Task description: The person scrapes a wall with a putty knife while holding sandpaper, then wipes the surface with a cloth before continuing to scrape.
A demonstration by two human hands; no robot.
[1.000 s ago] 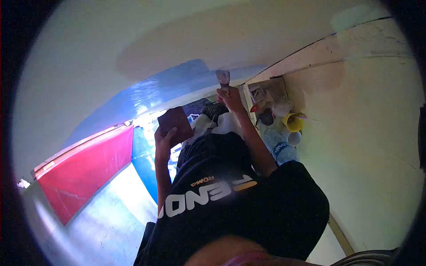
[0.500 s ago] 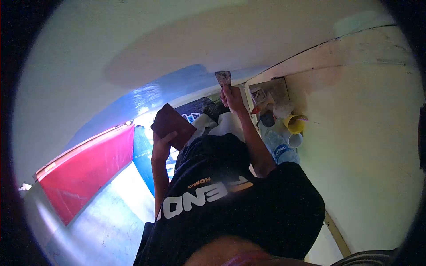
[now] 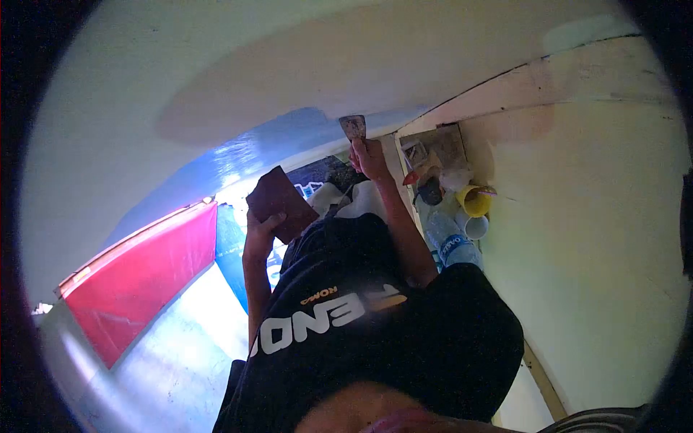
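My right hand (image 3: 370,157) is raised and shut on the handle of a small putty knife (image 3: 353,128). The blade's tip meets the wall where the white coat (image 3: 303,65) borders a blue painted band (image 3: 245,151). My left hand (image 3: 258,229) holds a dark red flat board (image 3: 278,200) by its lower edge, tilted, at chest height to the left of the knife. My black shirt with white lettering (image 3: 339,317) fills the lower middle of the view.
Along the base of the pale right wall stand a yellow cup (image 3: 474,200), a white cup (image 3: 476,227) and a plastic water bottle (image 3: 451,244). A cluttered box (image 3: 433,148) sits behind them. A red panel (image 3: 137,281) lies at left.
My right hand has carried the putty knife up and to the left, onto the border of the white coat. The board in my left hand shifted slightly left.
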